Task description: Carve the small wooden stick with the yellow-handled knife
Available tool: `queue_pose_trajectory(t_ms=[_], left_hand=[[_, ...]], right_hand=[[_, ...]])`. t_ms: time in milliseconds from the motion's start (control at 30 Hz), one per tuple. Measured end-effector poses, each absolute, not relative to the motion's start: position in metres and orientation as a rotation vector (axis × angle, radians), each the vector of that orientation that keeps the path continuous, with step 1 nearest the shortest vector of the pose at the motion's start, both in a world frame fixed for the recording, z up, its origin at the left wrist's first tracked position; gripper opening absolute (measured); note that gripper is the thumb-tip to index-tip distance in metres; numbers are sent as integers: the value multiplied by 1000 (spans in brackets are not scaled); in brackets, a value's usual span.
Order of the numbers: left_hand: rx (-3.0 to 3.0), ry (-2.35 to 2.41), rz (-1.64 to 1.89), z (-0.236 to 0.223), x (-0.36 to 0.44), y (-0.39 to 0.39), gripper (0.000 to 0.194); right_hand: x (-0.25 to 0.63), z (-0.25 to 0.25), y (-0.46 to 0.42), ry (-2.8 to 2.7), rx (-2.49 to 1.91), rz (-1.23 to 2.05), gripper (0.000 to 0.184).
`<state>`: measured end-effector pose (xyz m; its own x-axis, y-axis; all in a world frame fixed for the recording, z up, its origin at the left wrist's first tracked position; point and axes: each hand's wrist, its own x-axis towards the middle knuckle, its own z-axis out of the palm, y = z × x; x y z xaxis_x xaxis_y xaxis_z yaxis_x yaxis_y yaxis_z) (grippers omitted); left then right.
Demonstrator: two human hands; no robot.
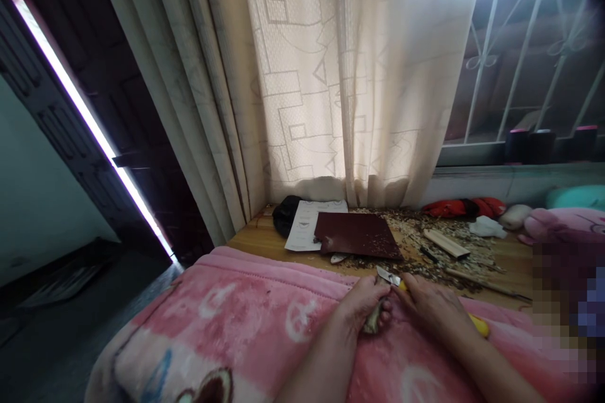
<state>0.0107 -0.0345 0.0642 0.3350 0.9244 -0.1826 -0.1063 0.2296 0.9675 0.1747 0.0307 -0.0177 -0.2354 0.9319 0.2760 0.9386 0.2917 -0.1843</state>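
Observation:
My right hand (432, 302) is closed around a box cutter (388, 276) with a yellow handle; its metal blade points left and the handle's yellow end shows beyond my wrist. Just left of the blade, my left hand (368, 299) is closed with its fingers curled. Whatever it grips is mostly hidden; a small brown-and-cream patch shows under the fingers, and I cannot tell whether it is a held piece or blanket print. The blade tip lies close to my left thumb. Both hands are above a pink patterned blanket (236, 302).
Behind the blanket, a wooden surface (258, 236) bears many shavings (416, 227), a dark red board (359, 235), printed paper (297, 227), a pale wooden block (445, 244) and a thin stick (486, 283). A pink plush toy (562, 227) is at right; curtains (302, 75) hang behind.

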Motion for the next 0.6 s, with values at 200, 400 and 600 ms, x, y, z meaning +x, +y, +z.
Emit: queue_pose_trajectory(t_ms=[200, 400, 600], left_hand=[[1120, 942, 1029, 39, 13, -23, 23], [1026, 989, 708, 6, 28, 25, 17], [1010, 914, 681, -22, 29, 42, 15]], right_hand=[[175, -25, 34, -2298, -1675, 39, 31], [177, -26, 34, -2331, -1660, 83, 32], [179, -24, 32, -2309, -1698, 110, 34]])
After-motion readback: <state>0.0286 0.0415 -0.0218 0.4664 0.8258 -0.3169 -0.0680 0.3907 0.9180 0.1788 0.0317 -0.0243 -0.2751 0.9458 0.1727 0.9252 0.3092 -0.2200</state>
